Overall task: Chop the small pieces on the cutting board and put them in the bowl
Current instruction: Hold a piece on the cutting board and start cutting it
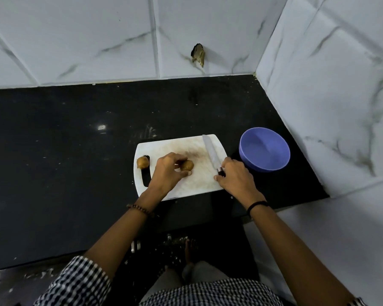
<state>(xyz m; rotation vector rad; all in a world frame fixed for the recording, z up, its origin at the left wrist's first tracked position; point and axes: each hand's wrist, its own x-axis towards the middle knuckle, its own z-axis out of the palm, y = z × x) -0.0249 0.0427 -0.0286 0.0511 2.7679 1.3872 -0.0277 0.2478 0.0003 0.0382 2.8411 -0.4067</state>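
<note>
Left hand is pinching the round brown piece between fingertips and thumb, mid cutting board. Right hand is curling round the handle of the knife. The blade is lying flat along the board's right side, tip pointing at its far edge. Second piece is sitting at the board's left edge, right by the handle slot. The board is lying close to the near edge of the tabletop. The purple bowl is standing just beside the board's right edge, near the tabletop's right edge, and I'm seeing nothing in it. No cuts showing yet.

Risks I'm flagging:
- The piece is round and whole, so it's likely rolling under the first cut. My fingertips are sitting right on it, so a slip is sending the blade at them.
- The second piece is perching at the slot. A jolt to the board could be rolling it onto the tabletop.
- The board is looking close to the tabletop's near edge, so hard chopping may be walking it off.
- The bowl is close to my knife hand, so a wide swing could be knocking it.

Writing: I'm not making out any brand, label or text on the knife, board or bowl.
</note>
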